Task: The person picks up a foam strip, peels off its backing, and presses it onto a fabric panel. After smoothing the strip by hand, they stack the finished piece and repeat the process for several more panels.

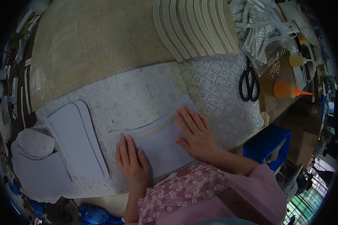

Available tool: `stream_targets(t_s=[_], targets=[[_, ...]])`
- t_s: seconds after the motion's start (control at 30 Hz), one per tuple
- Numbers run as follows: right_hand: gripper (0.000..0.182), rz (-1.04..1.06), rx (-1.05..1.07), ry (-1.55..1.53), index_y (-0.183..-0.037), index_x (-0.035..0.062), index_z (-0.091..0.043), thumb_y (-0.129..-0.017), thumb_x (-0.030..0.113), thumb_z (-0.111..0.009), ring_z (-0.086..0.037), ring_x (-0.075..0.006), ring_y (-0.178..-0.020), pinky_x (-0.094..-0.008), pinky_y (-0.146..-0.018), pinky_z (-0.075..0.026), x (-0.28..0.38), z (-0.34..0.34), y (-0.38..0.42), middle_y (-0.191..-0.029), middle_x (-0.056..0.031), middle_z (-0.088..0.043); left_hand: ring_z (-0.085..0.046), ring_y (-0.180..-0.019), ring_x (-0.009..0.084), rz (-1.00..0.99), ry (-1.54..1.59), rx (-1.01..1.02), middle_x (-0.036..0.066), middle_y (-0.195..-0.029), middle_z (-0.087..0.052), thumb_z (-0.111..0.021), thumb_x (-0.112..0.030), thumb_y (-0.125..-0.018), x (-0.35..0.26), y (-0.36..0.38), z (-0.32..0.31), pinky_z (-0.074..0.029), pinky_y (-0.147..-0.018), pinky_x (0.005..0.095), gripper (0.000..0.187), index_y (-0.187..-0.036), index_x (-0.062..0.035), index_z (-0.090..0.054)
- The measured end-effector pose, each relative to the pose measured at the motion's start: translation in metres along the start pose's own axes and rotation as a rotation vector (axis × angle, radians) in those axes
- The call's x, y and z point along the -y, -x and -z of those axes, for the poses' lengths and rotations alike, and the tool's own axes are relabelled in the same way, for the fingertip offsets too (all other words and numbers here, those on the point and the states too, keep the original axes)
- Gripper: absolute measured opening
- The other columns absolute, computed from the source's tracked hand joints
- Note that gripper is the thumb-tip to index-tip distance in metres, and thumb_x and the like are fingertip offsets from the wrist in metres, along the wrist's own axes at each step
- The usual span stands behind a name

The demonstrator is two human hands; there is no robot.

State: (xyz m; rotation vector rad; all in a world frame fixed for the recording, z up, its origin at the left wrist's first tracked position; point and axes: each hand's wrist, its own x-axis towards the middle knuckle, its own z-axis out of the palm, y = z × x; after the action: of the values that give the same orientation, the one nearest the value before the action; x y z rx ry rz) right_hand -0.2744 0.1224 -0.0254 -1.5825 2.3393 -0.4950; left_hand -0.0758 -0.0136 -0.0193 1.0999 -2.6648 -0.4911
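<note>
A pale lavender-grey cut piece [163, 150], fabric-like with a curved upper edge, lies flat in front of me. Along that edge runs a narrow cream strip [154, 130]. My left hand [132, 161] rests on the piece's left part, fingers extended toward the strip's left end. On the upper right part lies my right hand [196, 131], fingers stretched and spread, fingertips at the strip's right end. Neither hand grips anything. What is under the palms is hidden.
Stacked pale cut pieces [73, 138] lie left, beside more pieces [45, 172]. Curved cream strips [195, 28] are laid out at the top. Black-handled scissors [249, 84], an orange bottle [284, 90] and clear plastic bags [261, 30] are right. A blue bin [266, 144] stands below the table edge.
</note>
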Motion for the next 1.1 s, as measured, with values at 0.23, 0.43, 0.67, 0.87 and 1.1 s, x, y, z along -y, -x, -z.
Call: stream_targets(t_s=[0.23,0.43,0.67,0.87,1.1], targets=[[0.07,0.014,0.003,0.013,-0.152,0.0048,-0.041,-0.094,0.037,-0.064,-0.033,-0.0296,-0.147,-0.047,-0.117,-0.026,-0.0007,-0.0013,-0.0008,-0.161,-0.0135,-0.036,-0.049,-0.127,0.0406,0.001,0.003,-0.013,0.022,-0.147,-0.051,-0.053,-0.013,-0.099,-0.0009,-0.0005,-0.0009,-0.037,-0.109,0.0485,0.044,-0.14,0.0024,-0.055],[0.068,0.034,0.025,0.064,-0.15,-0.0001,-0.042,-0.096,0.038,-0.06,-0.036,-0.0366,-0.144,-0.0512,-0.115,-0.028,0.001,0.001,-0.0033,-0.158,-0.0204,-0.037,-0.05,-0.126,0.0406,0.008,0.047,-0.012,0.022,-0.148,-0.051,-0.058,-0.012,-0.097,0.0002,-0.0007,-0.0009,-0.037,-0.108,0.048,0.046,-0.14,0.0015,-0.056],[0.065,0.031,0.031,0.123,-0.151,-0.0012,-0.039,-0.1,0.037,-0.052,-0.033,-0.039,-0.145,-0.0534,-0.116,-0.024,0.0013,-0.0042,-0.003,-0.159,-0.0209,-0.034,-0.05,-0.126,0.0386,0.029,0.098,-0.017,0.021,-0.148,-0.051,-0.062,-0.013,-0.095,0.0053,0.002,-0.0004,-0.038,-0.108,0.046,0.046,-0.139,-0.0011,-0.057],[0.067,0.04,0.003,0.147,-0.151,-0.001,-0.04,-0.097,0.034,-0.058,-0.034,-0.037,-0.145,-0.0519,-0.115,-0.025,0.0008,-0.0059,-0.0026,-0.16,-0.0193,-0.034,-0.05,-0.125,0.0388,0.036,0.099,-0.044,0.02,-0.149,-0.05,-0.063,-0.014,-0.094,0.007,0.0024,-0.0015,-0.038,-0.108,0.0453,0.047,-0.139,-0.0039,-0.058],[0.067,0.042,0.003,0.148,-0.151,-0.0013,-0.04,-0.096,0.033,-0.058,-0.033,-0.0383,-0.145,-0.0523,-0.116,-0.024,0.0,-0.0067,-0.002,-0.159,-0.0198,-0.035,-0.053,-0.122,0.0345,0.023,0.051,-0.06,0.017,-0.148,-0.051,-0.067,-0.015,-0.092,0.0067,0.0001,-0.0008,-0.043,-0.103,0.0413,0.048,-0.139,-0.0051,-0.059]])
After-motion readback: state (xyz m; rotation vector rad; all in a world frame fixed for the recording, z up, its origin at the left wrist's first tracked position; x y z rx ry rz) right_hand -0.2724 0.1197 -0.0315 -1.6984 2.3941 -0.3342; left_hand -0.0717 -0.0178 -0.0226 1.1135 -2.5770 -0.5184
